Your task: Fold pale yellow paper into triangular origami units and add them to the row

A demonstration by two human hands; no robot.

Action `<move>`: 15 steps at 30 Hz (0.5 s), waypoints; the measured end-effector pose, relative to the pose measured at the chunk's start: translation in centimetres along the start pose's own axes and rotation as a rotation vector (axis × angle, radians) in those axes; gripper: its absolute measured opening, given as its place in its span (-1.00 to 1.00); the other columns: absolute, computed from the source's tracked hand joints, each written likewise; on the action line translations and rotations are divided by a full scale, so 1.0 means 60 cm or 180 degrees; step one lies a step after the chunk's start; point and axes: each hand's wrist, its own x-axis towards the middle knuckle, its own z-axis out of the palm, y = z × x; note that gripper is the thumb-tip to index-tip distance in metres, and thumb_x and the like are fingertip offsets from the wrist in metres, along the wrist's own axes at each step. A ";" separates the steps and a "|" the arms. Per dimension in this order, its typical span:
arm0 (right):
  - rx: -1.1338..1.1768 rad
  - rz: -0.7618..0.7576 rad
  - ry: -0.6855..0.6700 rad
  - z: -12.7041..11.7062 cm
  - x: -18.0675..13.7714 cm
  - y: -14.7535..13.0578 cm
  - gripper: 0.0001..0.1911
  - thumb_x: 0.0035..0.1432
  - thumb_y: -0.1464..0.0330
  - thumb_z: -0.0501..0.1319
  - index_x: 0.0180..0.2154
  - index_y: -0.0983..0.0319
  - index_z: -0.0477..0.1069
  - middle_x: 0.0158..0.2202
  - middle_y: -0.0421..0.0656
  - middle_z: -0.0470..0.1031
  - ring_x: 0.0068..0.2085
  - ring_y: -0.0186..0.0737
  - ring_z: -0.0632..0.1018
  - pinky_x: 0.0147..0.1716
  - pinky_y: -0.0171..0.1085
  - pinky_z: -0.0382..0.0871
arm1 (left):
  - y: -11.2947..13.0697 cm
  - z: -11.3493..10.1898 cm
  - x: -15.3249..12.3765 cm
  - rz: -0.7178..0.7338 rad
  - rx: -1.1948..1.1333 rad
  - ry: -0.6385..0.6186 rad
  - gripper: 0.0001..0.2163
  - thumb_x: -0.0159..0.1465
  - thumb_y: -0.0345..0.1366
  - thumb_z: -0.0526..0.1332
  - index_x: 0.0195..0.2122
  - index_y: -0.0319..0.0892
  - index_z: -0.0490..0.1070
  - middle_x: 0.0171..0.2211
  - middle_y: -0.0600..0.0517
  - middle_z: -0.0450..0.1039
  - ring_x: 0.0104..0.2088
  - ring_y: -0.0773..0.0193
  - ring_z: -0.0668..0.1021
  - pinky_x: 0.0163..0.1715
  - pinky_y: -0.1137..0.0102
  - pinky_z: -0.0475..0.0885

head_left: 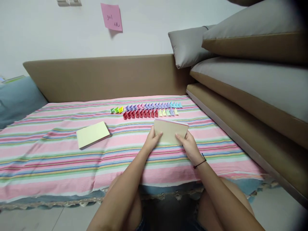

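Note:
Both hands hold up a pale cream stack of paper [170, 130] with a thin pinkish-purple edge along its top. My left hand [153, 138] grips its left side, thumb on the near face and fingers behind. On the right side, my right hand [188, 141] grips it the same way, a dark cord around the wrist. Just beyond the paper stand two rows of small folded paper pieces, including red ones [141, 114], purple ones [156, 105], light blue ones [175, 105] and yellow-green ones [116, 110]. A pale yellow stack of paper [93, 134] lies to the left, apart from my hands.
A striped pink cloth [60, 160] covers the low seat. Behind it runs a brown backrest [108, 77]. Large grey-brown cushions [252, 77] are piled at the right, and a blue pillow [16, 99] sits at far left. A pink note [112, 17] hangs on the wall.

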 end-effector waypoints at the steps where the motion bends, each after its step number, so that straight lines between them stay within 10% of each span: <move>1: -0.0017 -0.0001 0.0021 -0.002 0.002 0.001 -0.52 -0.06 0.24 0.31 -0.08 0.26 0.33 -0.06 -0.03 0.50 -0.09 -0.11 0.52 -0.02 -0.09 0.33 | 0.002 -0.001 0.003 -0.0045 0.0016 0.0023 -0.50 0.07 -0.13 0.26 0.00 -0.18 0.21 0.05 -0.10 0.35 0.06 0.16 0.38 0.04 0.33 0.27; 15: -0.0568 0.0998 -0.0945 0.009 -0.011 -0.012 -0.71 -0.23 0.33 0.37 -0.36 0.27 0.47 -0.41 -0.08 0.60 -0.41 -0.09 0.59 -0.43 -0.17 0.47 | 0.068 -0.061 -0.090 -0.1567 0.1288 0.0477 -0.42 -0.22 -0.21 0.45 -0.19 -0.17 0.22 -0.39 -0.06 0.47 -0.31 0.01 0.54 -0.31 0.18 0.42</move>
